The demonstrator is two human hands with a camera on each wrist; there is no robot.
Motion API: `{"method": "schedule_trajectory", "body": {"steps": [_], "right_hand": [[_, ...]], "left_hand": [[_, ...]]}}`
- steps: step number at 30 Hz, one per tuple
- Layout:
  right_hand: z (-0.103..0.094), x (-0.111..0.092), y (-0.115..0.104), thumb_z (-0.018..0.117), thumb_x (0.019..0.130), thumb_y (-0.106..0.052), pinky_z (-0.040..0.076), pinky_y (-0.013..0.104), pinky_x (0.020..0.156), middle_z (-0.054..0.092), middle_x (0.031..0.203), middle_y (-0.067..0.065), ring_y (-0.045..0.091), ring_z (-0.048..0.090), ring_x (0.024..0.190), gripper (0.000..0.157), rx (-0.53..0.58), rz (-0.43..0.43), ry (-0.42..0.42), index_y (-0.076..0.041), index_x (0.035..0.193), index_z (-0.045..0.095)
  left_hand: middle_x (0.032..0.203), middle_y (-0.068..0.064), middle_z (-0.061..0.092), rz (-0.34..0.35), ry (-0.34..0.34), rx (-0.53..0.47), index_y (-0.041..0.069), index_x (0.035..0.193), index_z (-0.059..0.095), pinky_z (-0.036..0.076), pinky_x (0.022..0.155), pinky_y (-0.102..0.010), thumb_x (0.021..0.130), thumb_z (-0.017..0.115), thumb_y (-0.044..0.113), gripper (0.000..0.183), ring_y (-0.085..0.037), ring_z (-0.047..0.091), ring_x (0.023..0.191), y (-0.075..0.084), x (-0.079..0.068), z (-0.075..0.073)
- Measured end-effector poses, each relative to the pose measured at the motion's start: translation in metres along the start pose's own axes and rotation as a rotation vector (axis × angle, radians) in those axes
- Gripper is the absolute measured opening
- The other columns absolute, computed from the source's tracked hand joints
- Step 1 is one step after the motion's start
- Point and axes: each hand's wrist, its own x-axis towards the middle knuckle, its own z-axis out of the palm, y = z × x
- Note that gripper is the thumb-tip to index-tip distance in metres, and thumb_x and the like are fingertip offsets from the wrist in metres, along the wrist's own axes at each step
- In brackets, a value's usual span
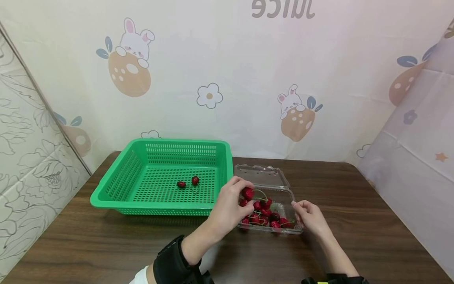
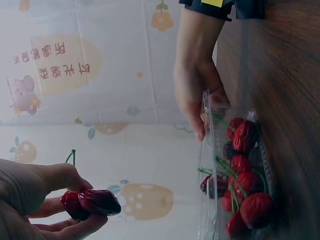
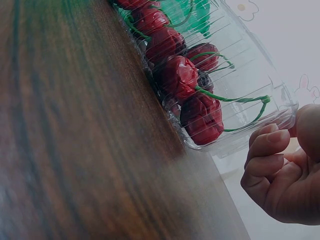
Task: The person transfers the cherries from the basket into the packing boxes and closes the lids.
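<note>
My left hand (image 1: 227, 207) pinches a pair of dark red cherries (image 2: 90, 204) between thumb and fingers; a green stem rises from them in the left wrist view. This hand is over the left side of a clear plastic clamshell box (image 1: 296, 228). Inside the box lie several red cherries (image 1: 274, 224) with green stems, partly hidden by the hand in the head view. At the box's right side, my right hand (image 1: 312, 217) grips the rim between thumb and curled fingers, as the right wrist view (image 3: 280, 170) also shows.
Left of the box stands a green plastic basket (image 1: 152, 205) with two cherries (image 1: 195, 180) on its slotted floor. The box's lid (image 1: 262, 175) lies folded back behind it. All stand on a dark wooden table (image 1: 81, 244), with a printed curtain (image 1: 244, 118) behind.
</note>
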Motion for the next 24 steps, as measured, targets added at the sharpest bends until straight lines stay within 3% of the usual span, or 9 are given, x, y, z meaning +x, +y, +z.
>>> {"method": "schedule_trajectory", "body": {"steps": [6, 18, 24], "right_hand": [[0.001, 0.000, 0.000, 0.045, 0.094, -0.024, 0.033, 0.022, 0.040, 0.044, 0.056, 0.001, 0.009, 0.038, 0.044, 0.030, 0.010, 0.005, 0.001, 0.006, 0.089, 0.044], [0.001, 0.000, 0.001, 0.045, 0.094, -0.023, 0.033, 0.022, 0.040, 0.043, 0.056, 0.001, 0.009, 0.037, 0.043, 0.030, 0.011, -0.002, 0.002, 0.006, 0.089, 0.044], [0.001, 0.000, 0.002, 0.045, 0.094, -0.023, 0.033, 0.022, 0.040, 0.043, 0.055, 0.002, 0.010, 0.037, 0.043, 0.030, 0.013, -0.006, 0.000, 0.006, 0.088, 0.044]], "left_hand": [[0.093, -0.002, 0.048, 0.002, -0.021, 0.027, 0.003, 0.101, 0.059, 0.043, 0.059, -0.014, 0.077, 0.065, 0.001, 0.025, -0.009, 0.048, 0.072, 0.000, 0.000, 0.011], [0.092, -0.003, 0.047, 0.028, -0.037, 0.196, 0.003, 0.102, 0.059, 0.039, 0.055, -0.012, 0.076, 0.066, 0.001, 0.027, -0.007, 0.045, 0.064, -0.006, -0.003, 0.037], [0.089, -0.004, 0.047, 0.047, -0.014, 0.277, 0.001, 0.099, 0.059, 0.041, 0.057, -0.014, 0.075, 0.066, 0.001, 0.025, -0.008, 0.047, 0.064, -0.014, -0.004, 0.048]]}}
